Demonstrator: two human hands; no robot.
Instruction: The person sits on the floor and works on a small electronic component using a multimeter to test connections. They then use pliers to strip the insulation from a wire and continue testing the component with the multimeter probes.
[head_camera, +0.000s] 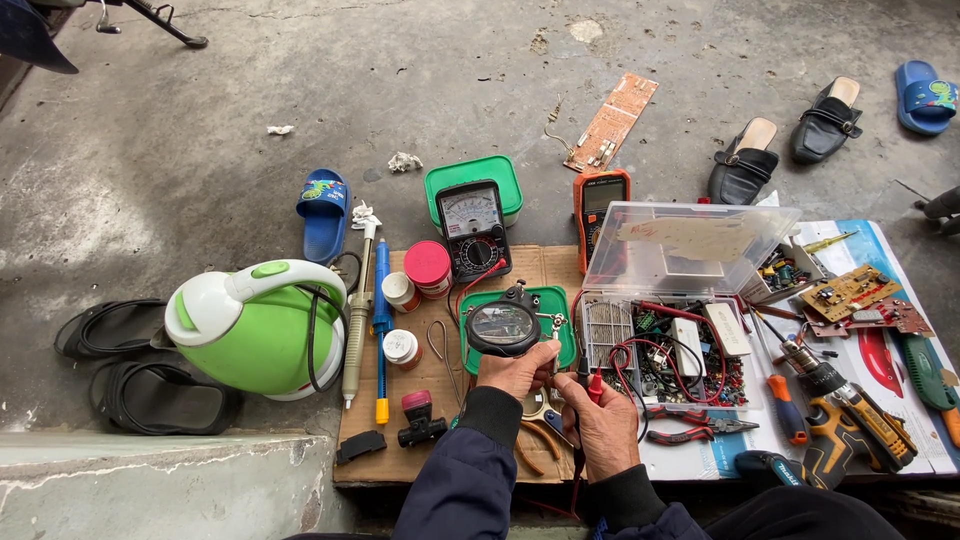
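Observation:
My left hand (517, 372) grips the base of a black round magnifier (503, 325) that stands over a green tray (560, 300). My right hand (600, 425) holds the red and black multimeter probes (590, 385) like pens, tips pointing up toward the tray. A red lead runs from the probes toward the black analog multimeter (472, 228), which leans against a green lidded box (480, 175). An orange digital multimeter (600, 200) lies beside it.
A green and white kettle (255, 325) sits at the left by a solder sucker (357, 320) and blue tool (381, 300). A clear parts box (680, 310) stands open at the right, with pliers (690, 428), a drill (850, 405) and circuit boards (850, 292). Sandals lie around on the concrete.

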